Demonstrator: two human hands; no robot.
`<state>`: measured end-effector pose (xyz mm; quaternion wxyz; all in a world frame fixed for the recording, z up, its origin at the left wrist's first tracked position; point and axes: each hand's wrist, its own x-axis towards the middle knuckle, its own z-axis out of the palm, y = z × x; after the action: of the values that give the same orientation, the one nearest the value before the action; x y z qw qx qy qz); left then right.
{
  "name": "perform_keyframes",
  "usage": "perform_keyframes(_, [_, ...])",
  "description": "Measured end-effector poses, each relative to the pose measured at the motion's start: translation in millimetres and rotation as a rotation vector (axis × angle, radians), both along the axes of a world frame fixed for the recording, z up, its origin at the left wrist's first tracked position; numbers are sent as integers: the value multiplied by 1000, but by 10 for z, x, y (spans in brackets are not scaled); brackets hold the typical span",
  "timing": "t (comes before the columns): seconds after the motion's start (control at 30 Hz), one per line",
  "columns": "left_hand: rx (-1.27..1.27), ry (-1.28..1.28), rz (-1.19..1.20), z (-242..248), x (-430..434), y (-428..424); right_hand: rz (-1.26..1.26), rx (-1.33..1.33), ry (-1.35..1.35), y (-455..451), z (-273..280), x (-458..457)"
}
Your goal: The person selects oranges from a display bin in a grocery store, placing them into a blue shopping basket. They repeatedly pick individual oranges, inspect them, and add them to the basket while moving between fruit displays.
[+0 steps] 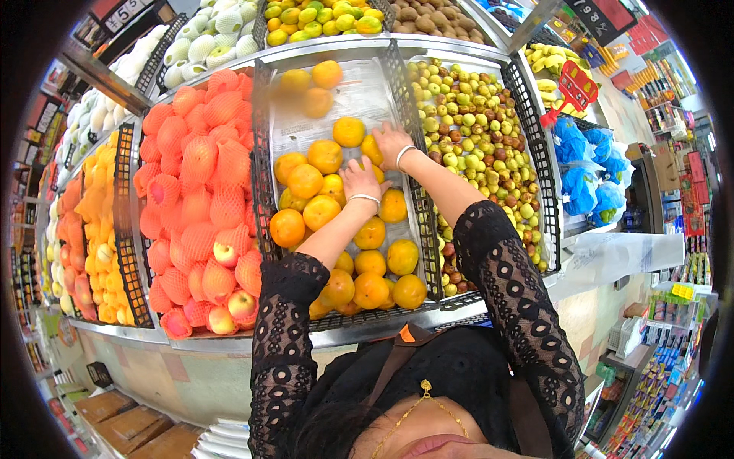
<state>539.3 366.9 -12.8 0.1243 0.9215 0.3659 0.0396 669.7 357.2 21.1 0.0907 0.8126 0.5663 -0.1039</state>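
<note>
Orange persimmons (305, 181) lie in a black plastic crate (265, 189) lined with printed paper (367, 86). My left hand (362, 182) rests over the middle of the pile, its fingers spread on the fruit; a persimmon lies partly under it. To its right and slightly farther away, my right hand (391, 142) curves over a persimmon (371, 150) beside the crate's right wall. Whether its fingers grip that fruit, I cannot tell. Each wrist wears a bracelet. More persimmons (371, 290) are heaped at the near end, and several lie at the far end.
Apples in red foam nets (198, 201) fill the display at the left. A crate of green-brown jujubes (470, 137) adjoins on the right, with blue plastic bags (593, 172) beyond it. A metal ledge (395, 324) runs along the near edge. Cardboard boxes (129, 424) lie at lower left.
</note>
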Motion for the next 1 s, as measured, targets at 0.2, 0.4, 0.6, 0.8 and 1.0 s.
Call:
perform_keyframes(0.2, [23,145,-59,-34,-13,-9,41,-47,2,42,66,3])
perform_keyframes(0.4, [125,104,-4,-105,29,-35,35,-44,-33,4,71,13])
perform_keyframes(0.6, [149,90,-9,-132,20,-10,57,95,-164,-219,239,-241])
perform_keyframes(0.8, [32,180,-91,-120,8,101,155,944,-31,-1465,945,-412])
perform_keyframes(1.0, [199,40,-181,-261,-72,162,-671,991,-174,-4127,883,-653])
